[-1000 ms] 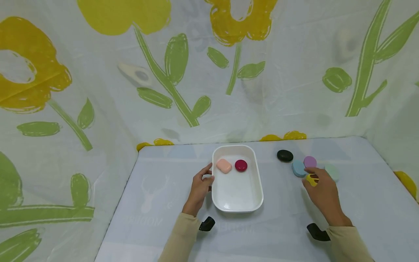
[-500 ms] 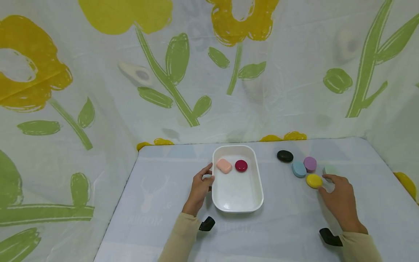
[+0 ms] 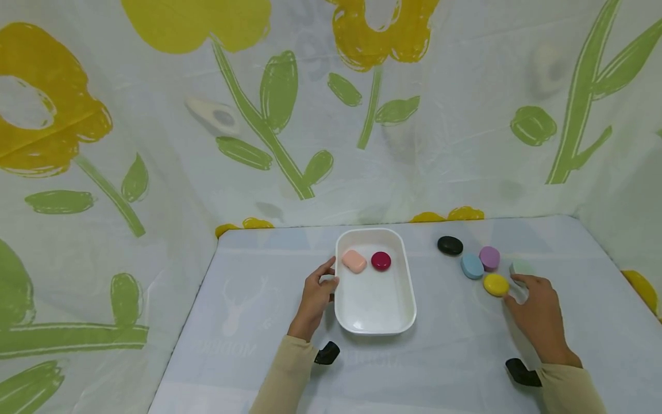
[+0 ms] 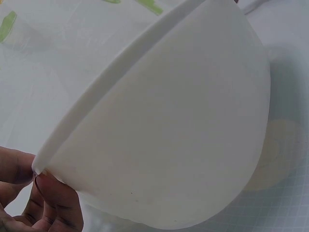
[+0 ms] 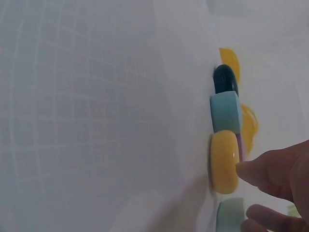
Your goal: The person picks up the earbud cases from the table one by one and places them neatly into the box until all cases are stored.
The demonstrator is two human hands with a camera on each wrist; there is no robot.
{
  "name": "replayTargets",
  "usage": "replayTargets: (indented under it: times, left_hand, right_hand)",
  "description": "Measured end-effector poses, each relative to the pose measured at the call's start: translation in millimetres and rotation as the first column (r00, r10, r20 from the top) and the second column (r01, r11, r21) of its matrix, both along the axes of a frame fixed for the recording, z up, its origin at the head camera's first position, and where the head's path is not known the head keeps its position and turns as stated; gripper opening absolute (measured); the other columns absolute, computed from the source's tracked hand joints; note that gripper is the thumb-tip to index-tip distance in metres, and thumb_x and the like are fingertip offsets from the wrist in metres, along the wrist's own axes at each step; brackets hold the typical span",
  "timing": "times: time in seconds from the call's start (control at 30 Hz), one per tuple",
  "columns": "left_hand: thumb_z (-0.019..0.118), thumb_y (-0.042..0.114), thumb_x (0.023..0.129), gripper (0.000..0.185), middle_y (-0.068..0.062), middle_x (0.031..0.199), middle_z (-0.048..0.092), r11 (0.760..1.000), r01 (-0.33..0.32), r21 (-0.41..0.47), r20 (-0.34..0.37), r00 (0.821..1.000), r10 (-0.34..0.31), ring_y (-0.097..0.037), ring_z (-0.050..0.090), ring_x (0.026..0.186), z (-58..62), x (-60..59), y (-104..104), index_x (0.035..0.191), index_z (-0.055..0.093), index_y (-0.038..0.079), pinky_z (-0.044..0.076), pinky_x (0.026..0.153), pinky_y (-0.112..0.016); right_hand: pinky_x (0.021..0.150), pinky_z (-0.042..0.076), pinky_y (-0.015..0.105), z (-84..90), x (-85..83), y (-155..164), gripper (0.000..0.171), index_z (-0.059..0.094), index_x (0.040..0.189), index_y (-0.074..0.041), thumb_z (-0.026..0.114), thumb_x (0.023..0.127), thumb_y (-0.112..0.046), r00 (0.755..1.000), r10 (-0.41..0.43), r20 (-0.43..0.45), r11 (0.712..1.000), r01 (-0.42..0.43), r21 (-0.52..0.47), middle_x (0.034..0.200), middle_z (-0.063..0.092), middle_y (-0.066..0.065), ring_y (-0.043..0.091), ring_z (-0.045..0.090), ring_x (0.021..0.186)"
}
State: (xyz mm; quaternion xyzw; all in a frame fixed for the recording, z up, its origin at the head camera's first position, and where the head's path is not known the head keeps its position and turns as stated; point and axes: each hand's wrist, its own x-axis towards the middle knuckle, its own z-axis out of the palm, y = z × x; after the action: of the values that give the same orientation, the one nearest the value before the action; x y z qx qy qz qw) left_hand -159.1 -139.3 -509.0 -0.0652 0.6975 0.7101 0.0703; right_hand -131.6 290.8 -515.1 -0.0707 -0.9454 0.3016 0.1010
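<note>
Yellow soap at about ten o'clock from the right hand in the head view, just off the thumb tip; pale green soap near twelve o'clock, by the fingertips. Long axis of the yellow one roughly three-to-nine. Right hand far nearer than the left hand, which grasps the nine o'clock rim of the white tray.

Left wrist view: tray wall filling the frame, fingers curled under its rim at seven o'clock.

Right wrist view: yellow soap at nine o'clock from a fingertip just touching its edge; hand loosely released, grasping nothing; pale green soap below.
</note>
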Motion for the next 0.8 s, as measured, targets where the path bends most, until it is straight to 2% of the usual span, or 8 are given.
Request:
replayTargets:
  times: [0.3, 0.37, 0.6, 0.8]
  left_hand:
    - [0.055, 0.0, 0.107, 0.054, -0.025, 0.137, 0.049, 1.0, 0.006, 0.011, -0.001, 1.0, -0.006, -0.017, 0.061, 0.089, -0.8, -0.6, 0, 0.16, 0.047, 0.007, 0.054, 0.071, -0.03]
    - [0.055, 0.0, 0.107, 0.054, -0.025, 0.137, 0.049, 1.0, 0.006, 0.013, -0.002, 1.0, -0.006, -0.017, 0.061, 0.088, -0.3, -0.5, 0, 0.16, 0.047, 0.007, 0.053, 0.07, -0.029]
    - [0.055, -0.001, 0.107, 0.054, -0.026, 0.137, 0.048, 1.0, 0.008, 0.012, -0.003, 1.0, -0.008, -0.016, 0.061, 0.087, -0.1, -0.4, 0, 0.16, 0.046, 0.006, 0.053, 0.07, -0.029]
    - [0.055, 0.0, 0.108, 0.054, -0.027, 0.137, 0.048, 1.0, 0.012, 0.016, -0.004, 1.0, -0.012, -0.016, 0.059, 0.085, 1.2, 0.9, 0, 0.161, 0.045, 0.006, 0.053, 0.07, -0.029]
  right_hand:
    - [0.096, 0.045, 0.074, -0.7, -3.3, -10, 0.05, 0.055, 0.135, 0.019, 0.073, 0.092, 0.002, 0.996, 0.074, 0.054, 0.997, -0.073, -0.004, 0.134, 0.047, 0.042, 0.058, 0.052, 0.115]
    - [0.096, 0.046, 0.073, -2.0, -4.7, -11, 0.049, 0.056, 0.133, 0.02, 0.074, 0.091, 0.002, 0.995, 0.086, 0.041, 0.996, -0.086, 0.005, 0.131, 0.05, 0.041, 0.057, 0.053, 0.114]
    - [0.099, 0.043, 0.075, -6.5, -11.7, -14, 0.047, 0.061, 0.128, 0.02, 0.078, 0.087, 0.004, 0.994, 0.105, 0.014, 0.994, -0.105, 0.029, 0.127, 0.051, 0.043, 0.058, 0.052, 0.113]
    - [0.1, 0.043, 0.074, -5.4, -13.4, -18, 0.048, 0.06, 0.13, 0.017, 0.078, 0.088, 0.003, 0.99, 0.127, 0.055, 0.992, -0.126, -0.011, 0.13, 0.051, 0.041, 0.056, 0.052, 0.115]
